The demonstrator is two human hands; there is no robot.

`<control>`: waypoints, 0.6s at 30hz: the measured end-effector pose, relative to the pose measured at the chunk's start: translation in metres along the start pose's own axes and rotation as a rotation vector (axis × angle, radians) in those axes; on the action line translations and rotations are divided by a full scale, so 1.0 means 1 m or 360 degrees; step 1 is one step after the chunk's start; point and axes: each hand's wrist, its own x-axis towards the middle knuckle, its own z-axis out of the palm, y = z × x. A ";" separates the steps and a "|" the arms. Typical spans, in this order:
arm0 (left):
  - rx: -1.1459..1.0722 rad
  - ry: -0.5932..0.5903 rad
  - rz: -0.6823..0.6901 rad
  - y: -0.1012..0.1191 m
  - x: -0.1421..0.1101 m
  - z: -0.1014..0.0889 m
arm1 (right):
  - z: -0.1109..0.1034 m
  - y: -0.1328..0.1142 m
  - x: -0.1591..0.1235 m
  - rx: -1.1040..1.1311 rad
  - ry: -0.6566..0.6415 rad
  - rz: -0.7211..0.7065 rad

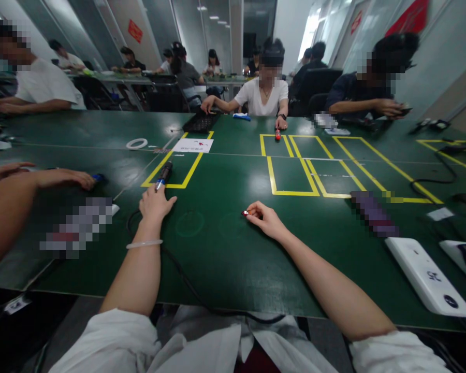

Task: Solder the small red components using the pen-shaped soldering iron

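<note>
My left hand rests over the table with its thumb spread wide and its fingers pointing forward. At its fingertips lies a dark cylinder with a blue band and a pale near end; the fingers appear to touch that end. My right hand is closed in a pinch on a small red piece with a shiny silver part, held just above or on the green table. Its exact kind is too small to make out. Part of the piece is hidden by the fingertips.
Yellow tape outlines mark the table. A white power bank and a blurred phone-like object lie at right. A black cable runs by my left arm. A co-worker's hand reaches in from the left; another person sits opposite.
</note>
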 end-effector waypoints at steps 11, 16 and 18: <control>-0.0066 -0.0184 -0.0262 -0.017 0.013 -0.008 | -0.001 0.001 0.000 0.0003 -0.0006 -0.0006; -0.0060 -0.0218 -0.0233 -0.018 0.016 -0.008 | -0.001 0.001 0.000 -0.0010 -0.0015 -0.0017; -0.0035 -0.0228 -0.0176 -0.020 0.017 -0.007 | -0.001 0.001 0.000 -0.0029 -0.0017 -0.0019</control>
